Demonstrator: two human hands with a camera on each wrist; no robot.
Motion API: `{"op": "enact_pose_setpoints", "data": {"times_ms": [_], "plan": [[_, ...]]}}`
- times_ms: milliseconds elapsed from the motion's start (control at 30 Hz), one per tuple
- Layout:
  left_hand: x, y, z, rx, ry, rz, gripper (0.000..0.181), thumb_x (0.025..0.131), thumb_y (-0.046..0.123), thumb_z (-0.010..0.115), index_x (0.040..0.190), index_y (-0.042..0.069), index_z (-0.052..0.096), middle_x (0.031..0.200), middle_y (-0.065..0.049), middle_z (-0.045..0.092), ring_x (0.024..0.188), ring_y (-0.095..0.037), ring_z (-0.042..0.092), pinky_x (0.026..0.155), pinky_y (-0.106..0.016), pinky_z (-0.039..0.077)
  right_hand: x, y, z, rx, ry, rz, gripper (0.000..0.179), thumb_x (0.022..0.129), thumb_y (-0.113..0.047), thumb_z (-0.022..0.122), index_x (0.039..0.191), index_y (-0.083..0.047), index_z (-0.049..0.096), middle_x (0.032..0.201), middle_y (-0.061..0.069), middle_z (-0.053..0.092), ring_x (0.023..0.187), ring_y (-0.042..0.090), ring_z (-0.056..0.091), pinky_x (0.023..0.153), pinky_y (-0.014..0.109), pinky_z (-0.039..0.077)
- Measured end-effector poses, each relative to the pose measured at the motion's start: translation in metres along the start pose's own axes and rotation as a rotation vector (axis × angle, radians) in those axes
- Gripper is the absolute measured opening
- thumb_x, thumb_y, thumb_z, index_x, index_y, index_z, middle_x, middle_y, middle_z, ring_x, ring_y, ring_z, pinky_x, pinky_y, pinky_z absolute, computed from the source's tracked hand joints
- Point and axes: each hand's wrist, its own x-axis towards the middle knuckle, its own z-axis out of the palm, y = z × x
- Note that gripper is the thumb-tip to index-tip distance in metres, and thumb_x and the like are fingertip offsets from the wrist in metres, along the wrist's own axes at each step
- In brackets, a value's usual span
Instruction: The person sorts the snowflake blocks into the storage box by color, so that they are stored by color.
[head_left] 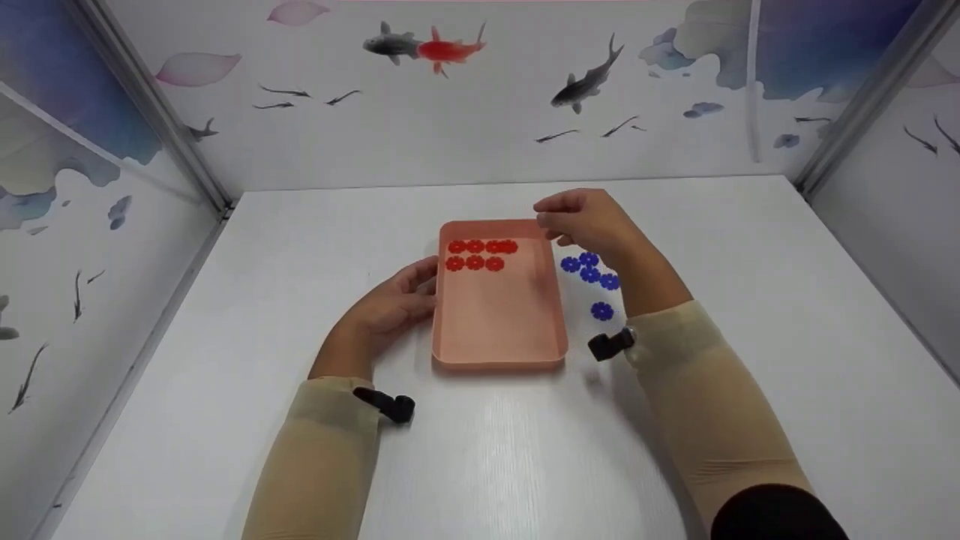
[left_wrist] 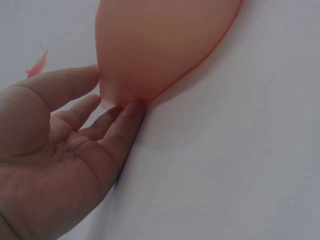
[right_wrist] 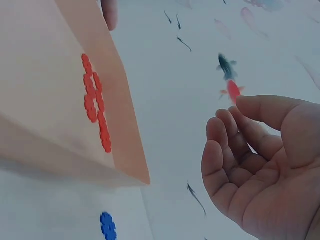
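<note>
1. Head view: pink tray [head_left: 499, 322] is lying mid desk [head_left: 465, 457]; red flower-shaped pieces [head_left: 475, 264] are sitting inside its far end.
2. Left hand [head_left: 395, 301] is holding the tray's side facing the desk's left edge.
3. Right hand [head_left: 589, 219] is hovering by its far-right corner; cannot tell whether it is pinching anything.
4. Blue flower-shaped pieces [head_left: 590, 274] are lying between tray and right edge.

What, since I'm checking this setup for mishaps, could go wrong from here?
The left hand touches the pink tray, so a push might jostle the red flower-shaped discs.
The right hand hovers near blue flower-shaped discs outside the tray; lowering it could scatter them.
</note>
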Motion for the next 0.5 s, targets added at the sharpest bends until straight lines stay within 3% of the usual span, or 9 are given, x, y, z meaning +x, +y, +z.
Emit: {"op": "enact_pose_setpoints", "data": {"times_ms": [233, 500], "plan": [[0.000, 0.000, -0.001, 0.004, -0.003, -0.001, 0.084, 0.093, 0.009, 0.083, 0.164, 0.027, 0.042, 0.171, 0.008, 0.042, 0.158, -0.013, 0.042, 0.125, -0.037, 0.045, -0.020, 0.028, -0.035, -0.099, -0.029, 0.014, 0.035, 0.106, -0.037, 0.067, 0.138, -0.023, 0.070, 0.136, 0.007, 0.071, 0.122, 0.029, 0.069, 0.111, 0.045, 0.058], [-0.001, 0.001, -0.001, 0.020, 0.009, -0.010, 0.084, 0.092, 0.012, 0.084, 0.163, 0.029, 0.043, 0.170, 0.010, 0.043, 0.158, -0.013, 0.041, 0.127, -0.037, 0.043, -0.035, 0.063, -0.076, -0.175, -0.066, 0.039, 0.043, 0.105, -0.043, 0.068, 0.144, -0.024, 0.066, 0.143, 0.008, 0.069, 0.126, 0.030, 0.069, 0.111, 0.043, 0.057]]}}
